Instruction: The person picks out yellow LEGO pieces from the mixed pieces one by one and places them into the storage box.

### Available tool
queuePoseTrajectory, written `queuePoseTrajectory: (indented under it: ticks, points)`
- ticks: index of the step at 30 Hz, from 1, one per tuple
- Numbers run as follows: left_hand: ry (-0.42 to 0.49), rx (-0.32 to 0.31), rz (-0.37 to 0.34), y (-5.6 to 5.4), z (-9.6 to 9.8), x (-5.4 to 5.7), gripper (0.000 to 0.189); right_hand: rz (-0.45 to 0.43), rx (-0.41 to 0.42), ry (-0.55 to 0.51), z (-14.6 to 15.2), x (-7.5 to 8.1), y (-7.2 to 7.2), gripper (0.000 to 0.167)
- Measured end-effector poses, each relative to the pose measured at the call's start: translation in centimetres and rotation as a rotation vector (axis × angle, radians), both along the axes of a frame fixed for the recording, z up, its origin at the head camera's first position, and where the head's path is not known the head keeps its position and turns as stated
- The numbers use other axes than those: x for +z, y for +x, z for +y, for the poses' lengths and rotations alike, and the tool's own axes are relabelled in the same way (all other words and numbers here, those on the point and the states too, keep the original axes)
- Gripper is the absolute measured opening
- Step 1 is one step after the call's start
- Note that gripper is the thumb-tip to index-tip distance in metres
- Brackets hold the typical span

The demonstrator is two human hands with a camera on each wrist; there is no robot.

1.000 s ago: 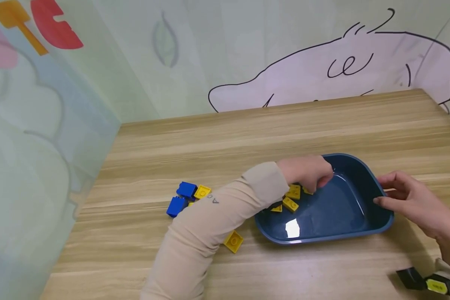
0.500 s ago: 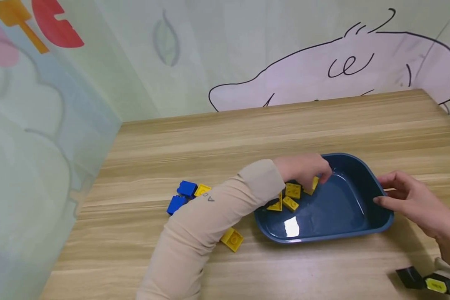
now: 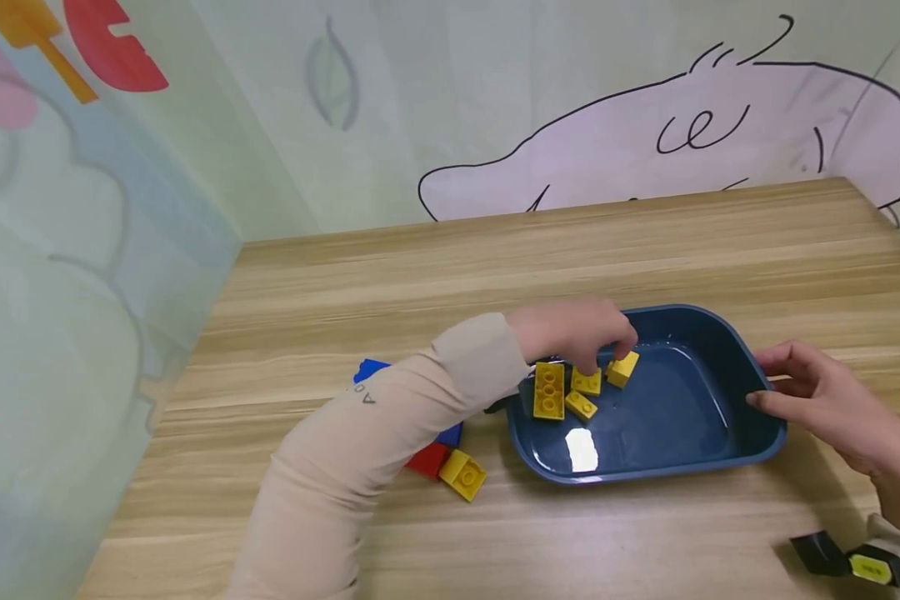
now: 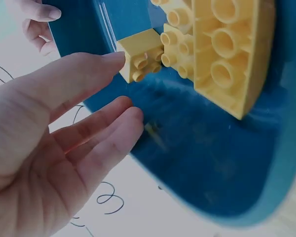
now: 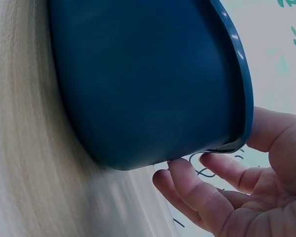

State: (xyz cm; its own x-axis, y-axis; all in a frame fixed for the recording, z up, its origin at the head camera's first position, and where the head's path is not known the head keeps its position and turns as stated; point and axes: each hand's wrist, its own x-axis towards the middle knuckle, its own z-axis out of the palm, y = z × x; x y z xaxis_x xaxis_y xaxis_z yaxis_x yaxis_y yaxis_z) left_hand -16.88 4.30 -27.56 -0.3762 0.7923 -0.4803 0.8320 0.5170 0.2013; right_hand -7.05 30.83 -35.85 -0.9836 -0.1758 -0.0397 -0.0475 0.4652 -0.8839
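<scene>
My right hand [image 3: 817,400] pinches the right end of the blue tray [image 3: 667,421], thumb at the rim and fingers against the outer wall, probably so that the tray stays put on the wooden table [image 3: 630,542]. My left hand [image 3: 573,329] is over the tray's left end, thumb and fingers apart with nothing between them. The squat yellow brick [image 3: 622,369] lies on its side in the tray, its studs turned sideways; my thumb tip is right by it, though I can't tell whether they touch. Next to it sit a studded yellow brick [image 3: 587,382] and a small yellow brick [image 3: 581,406], while the long yellow brick [image 3: 549,392] rests hollow side up, perhaps just as it landed.

Outside the tray, to its left, a red brick [image 3: 426,460] lies just beside a loose yellow brick [image 3: 463,475], with a blue brick [image 3: 450,434] near them. My left sleeve [image 3: 375,425] crosses in front of this group, hiding part of it, and partly covers another blue piece [image 3: 371,369] farther back.
</scene>
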Motion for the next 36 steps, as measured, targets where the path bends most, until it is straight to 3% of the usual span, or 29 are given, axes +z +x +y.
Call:
queuePoseTrajectory:
  ticks: [9, 17, 23, 29, 36]
  points:
    - [0.065, -0.014, 0.024, 0.1, -2.8, 1.3, 0.031, 0.004, -0.004, 0.025, 0.1, 0.0, -0.1, 0.031]
    - [0.100, 0.068, 0.074, -0.1, -5.8, 1.9, 0.032, -0.002, -0.006, 0.022, 0.0, 0.0, 0.0, 0.033]
    - [0.102, 0.181, 0.071, 0.0, -9.0, 2.5, 0.032, -0.007, -0.013, 0.035, 0.1, -0.1, -0.1, 0.032]
    - [0.052, 0.298, 0.012, 0.1, -12.6, 1.4, 0.031, -0.007, -0.017, 0.042, 0.0, 0.0, 0.0, 0.030]
    - [0.038, 0.344, 0.006, 0.4, -16.0, -0.1, 0.029, -0.004, -0.013, 0.030, -0.2, 0.0, -0.1, 0.030]
